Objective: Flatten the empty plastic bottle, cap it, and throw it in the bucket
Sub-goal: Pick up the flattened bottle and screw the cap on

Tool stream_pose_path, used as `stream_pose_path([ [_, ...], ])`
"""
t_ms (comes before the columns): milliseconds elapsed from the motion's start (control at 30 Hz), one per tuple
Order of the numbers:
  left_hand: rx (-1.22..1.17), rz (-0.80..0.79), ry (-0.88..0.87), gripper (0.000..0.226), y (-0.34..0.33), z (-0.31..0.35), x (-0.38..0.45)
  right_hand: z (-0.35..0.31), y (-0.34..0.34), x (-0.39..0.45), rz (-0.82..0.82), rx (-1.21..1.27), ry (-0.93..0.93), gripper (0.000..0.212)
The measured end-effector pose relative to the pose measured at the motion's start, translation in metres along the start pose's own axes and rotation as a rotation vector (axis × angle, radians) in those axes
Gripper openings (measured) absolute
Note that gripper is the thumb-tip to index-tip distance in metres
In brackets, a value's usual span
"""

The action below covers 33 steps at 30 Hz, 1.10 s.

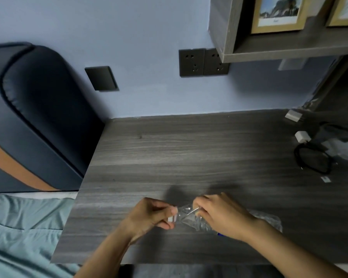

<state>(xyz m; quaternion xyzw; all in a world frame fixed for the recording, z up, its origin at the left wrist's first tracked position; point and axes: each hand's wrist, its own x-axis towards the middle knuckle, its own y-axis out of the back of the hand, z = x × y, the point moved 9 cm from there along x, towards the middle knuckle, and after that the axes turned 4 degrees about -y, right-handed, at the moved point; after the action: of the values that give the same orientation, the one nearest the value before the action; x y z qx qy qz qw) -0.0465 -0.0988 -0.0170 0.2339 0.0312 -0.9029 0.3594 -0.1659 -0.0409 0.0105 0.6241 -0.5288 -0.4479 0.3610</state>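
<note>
A crumpled clear plastic bottle (191, 218) lies on its side on the grey wooden desk (189, 149), near the front edge, neck pointing left. My right hand (221, 215) presses down on its body and grips it near the shoulder; its far end (269, 220) sticks out behind my wrist. My left hand (151, 215) pinches a small white cap (172, 219) right at the bottle's mouth. Whether the cap sits on the thread I cannot tell. No bucket is in view.
A black cable (309, 159), white chargers (301, 136) and a clear bag (342, 149) lie at the desk's right side. A padded dark headboard (38, 109) and a light green bedsheet (22, 223) adjoin the desk's left edge. A shelf (289, 51) hangs overhead at the right.
</note>
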Motion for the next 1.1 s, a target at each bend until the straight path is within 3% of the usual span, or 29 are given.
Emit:
stream_pose_path([
  [100, 0.017, 0.024, 0.015, 0.021, 0.000, -0.001, -0.002, -0.002, 0.003, -0.002, 0.025, -0.001, -0.003, 0.017],
  [200, 0.072, 0.034, -0.092, 0.013, -0.001, 0.008, -0.006, 0.002, 0.002, -0.002, -0.004, 0.069, -0.038, 0.017],
  [400, 0.036, 0.052, -0.178, 0.041, 0.002, 0.024, -0.019, 0.008, 0.000, -0.001, -0.023, 0.241, -0.100, 0.008],
  [467, -0.023, 0.053, -0.170, 0.043, 0.003, 0.025, -0.019, 0.007, 0.000, 0.001, -0.011, 0.237, -0.095, 0.007],
  [567, -0.060, 0.102, -0.103, 0.023, 0.007, 0.022, -0.018, 0.005, 0.002, 0.001, 0.007, 0.241, -0.085, 0.007],
  [667, 0.047, 0.085, -0.071, 0.031, 0.007, 0.019, -0.016, 0.002, 0.003, 0.001, 0.022, 0.208, -0.075, 0.009],
  [900, 0.179, 0.036, -0.329, 0.011, 0.002, 0.038, -0.023, 0.006, 0.005, -0.002, -0.017, 0.274, -0.091, 0.008],
  [1100, 0.244, 0.055, -0.429, 0.028, 0.006, 0.044, -0.033, 0.005, -0.001, -0.003, -0.102, 0.428, -0.101, 0.008],
])
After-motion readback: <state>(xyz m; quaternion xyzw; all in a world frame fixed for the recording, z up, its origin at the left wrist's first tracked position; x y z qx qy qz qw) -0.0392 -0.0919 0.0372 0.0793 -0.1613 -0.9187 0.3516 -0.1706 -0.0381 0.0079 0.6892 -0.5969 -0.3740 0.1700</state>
